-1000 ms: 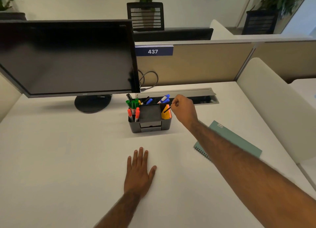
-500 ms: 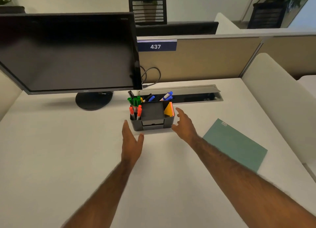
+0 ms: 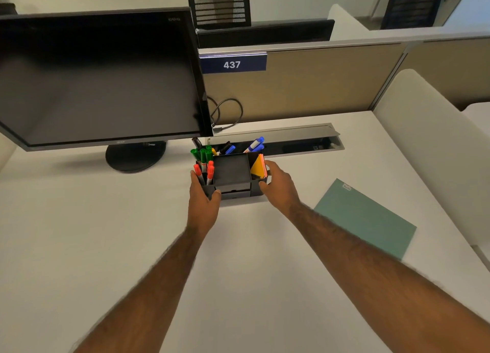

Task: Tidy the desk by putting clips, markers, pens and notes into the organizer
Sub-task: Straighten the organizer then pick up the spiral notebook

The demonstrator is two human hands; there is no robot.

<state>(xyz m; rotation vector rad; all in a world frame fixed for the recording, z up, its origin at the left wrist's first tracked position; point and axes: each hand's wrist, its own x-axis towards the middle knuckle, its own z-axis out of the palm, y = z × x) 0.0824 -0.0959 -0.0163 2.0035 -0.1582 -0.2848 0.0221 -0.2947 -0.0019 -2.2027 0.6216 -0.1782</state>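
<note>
Both hands (image 3: 202,201) now seemingly gripping organizer (image 3: 233,179)

Left hand (image 3: 202,195) and right hand (image 3: 279,184), arms outstretched, fingers curled inward, thumbs forward.

Only readable thing is "437" in white on the dark blue plate (image 3: 232,64) stuck on the partition. The monitor (image 3: 98,79) has logos too, way too blurry though.

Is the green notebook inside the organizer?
No, the notebook lies flat on the desk to the right of the organizer, apart from it.
</note>
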